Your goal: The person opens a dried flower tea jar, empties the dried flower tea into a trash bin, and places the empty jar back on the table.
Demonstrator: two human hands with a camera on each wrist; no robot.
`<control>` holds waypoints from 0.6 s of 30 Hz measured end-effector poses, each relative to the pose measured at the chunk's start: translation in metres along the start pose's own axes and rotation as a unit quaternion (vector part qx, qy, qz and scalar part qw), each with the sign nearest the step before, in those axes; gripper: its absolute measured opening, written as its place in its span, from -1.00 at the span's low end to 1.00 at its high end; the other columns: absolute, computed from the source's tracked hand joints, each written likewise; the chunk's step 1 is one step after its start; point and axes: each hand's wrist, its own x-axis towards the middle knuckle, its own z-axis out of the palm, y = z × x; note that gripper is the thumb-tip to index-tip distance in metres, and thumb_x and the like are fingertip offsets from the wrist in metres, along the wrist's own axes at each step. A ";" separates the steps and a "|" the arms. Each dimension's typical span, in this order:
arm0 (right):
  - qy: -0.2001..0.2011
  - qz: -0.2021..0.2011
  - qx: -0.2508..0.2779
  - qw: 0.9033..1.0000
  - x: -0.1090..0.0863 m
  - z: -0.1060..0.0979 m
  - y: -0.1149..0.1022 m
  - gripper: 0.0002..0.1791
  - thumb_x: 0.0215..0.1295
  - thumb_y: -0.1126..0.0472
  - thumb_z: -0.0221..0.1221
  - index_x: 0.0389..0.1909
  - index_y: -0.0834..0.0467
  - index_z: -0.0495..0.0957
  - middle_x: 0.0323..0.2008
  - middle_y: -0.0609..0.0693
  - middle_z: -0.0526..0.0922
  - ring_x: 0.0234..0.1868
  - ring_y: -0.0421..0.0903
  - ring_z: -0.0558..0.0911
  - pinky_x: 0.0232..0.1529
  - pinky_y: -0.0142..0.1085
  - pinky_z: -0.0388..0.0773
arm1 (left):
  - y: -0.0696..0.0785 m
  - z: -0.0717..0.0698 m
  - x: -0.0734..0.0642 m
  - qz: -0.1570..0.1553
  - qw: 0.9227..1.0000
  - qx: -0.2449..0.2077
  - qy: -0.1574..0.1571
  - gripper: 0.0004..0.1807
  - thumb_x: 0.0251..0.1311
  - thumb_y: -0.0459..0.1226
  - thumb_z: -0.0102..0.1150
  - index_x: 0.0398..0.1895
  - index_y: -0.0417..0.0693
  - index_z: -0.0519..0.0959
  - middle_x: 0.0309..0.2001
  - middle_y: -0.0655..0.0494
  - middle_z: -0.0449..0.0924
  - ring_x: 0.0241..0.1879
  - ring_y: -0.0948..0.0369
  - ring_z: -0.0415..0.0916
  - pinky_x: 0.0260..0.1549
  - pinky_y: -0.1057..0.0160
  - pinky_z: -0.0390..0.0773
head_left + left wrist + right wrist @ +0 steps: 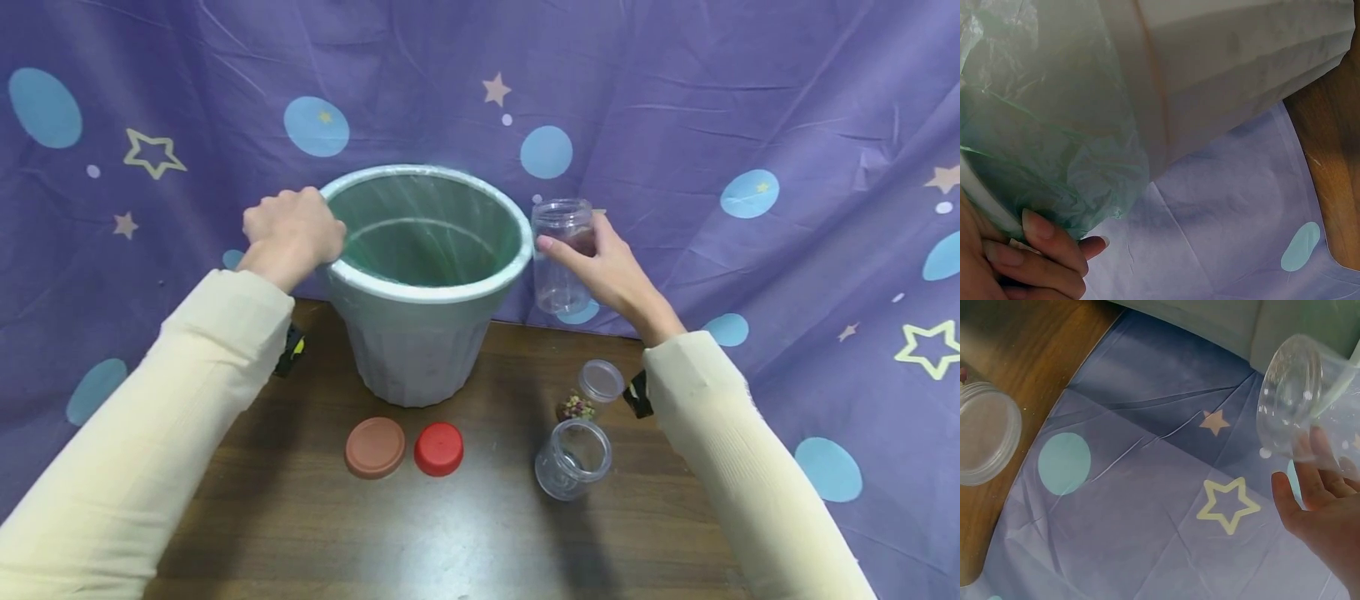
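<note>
A grey-green trash can (420, 342) stands at the back of the table, lined with a thin green trash bag (1066, 144) folded over its rim. My left hand (295, 225) grips the bag at the can's left rim, with curled fingers (1054, 250) at the bag's edge. Raised just right of the can, a clear plastic jar (558, 283) without a lid is held upright by my right hand (611, 267). Thumb and fingers are around its upper side in the head view; the right wrist view shows the jar's base (1285, 400) and fingers along it.
A dull pink lid (375, 448) and a red lid (438, 450) lie in front of the can. Another open clear jar (573, 471) stands at right, with a small clear container (602, 381) of dried buds (576, 407) behind it. A purple patterned cloth (637, 100) hangs behind the table.
</note>
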 end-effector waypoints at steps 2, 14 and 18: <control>0.004 0.005 0.002 1.000 0.000 -0.001 0.004 -0.11 0.18 -0.41 0.16 0.36 0.05 0.19 0.17 0.08 0.54 0.20 -0.03 0.53 0.28 -0.03 0.42 | 0.000 0.000 0.000 0.000 1.000 -0.001 0.000 -0.52 0.35 -0.04 -0.19 -0.06 -0.29 0.48 0.06 -0.43 0.50 0.04 -0.32 0.48 -0.12 -0.19 0.48; 0.011 0.019 -0.028 0.999 -0.005 0.004 0.026 -0.32 0.21 -0.46 0.08 -0.06 0.08 0.35 -0.15 0.04 0.53 -0.10 -0.05 0.45 -0.05 -0.22 0.36 | 0.001 0.000 0.000 0.000 1.000 0.000 0.001 -0.53 0.35 -0.03 -0.19 -0.08 -0.28 0.47 0.04 -0.41 0.50 0.02 -0.30 0.49 -0.13 -0.18 0.49; 0.006 0.021 -0.020 1.000 -0.006 0.007 0.031 -0.33 0.21 -0.45 0.09 -0.08 0.08 0.37 -0.17 0.04 0.58 -0.09 -0.07 0.48 -0.03 -0.23 0.36 | 0.001 0.000 0.000 0.000 1.000 -0.001 0.001 -0.55 0.35 -0.04 -0.19 -0.10 -0.27 0.47 0.04 -0.40 0.50 0.01 -0.30 0.49 -0.13 -0.18 0.49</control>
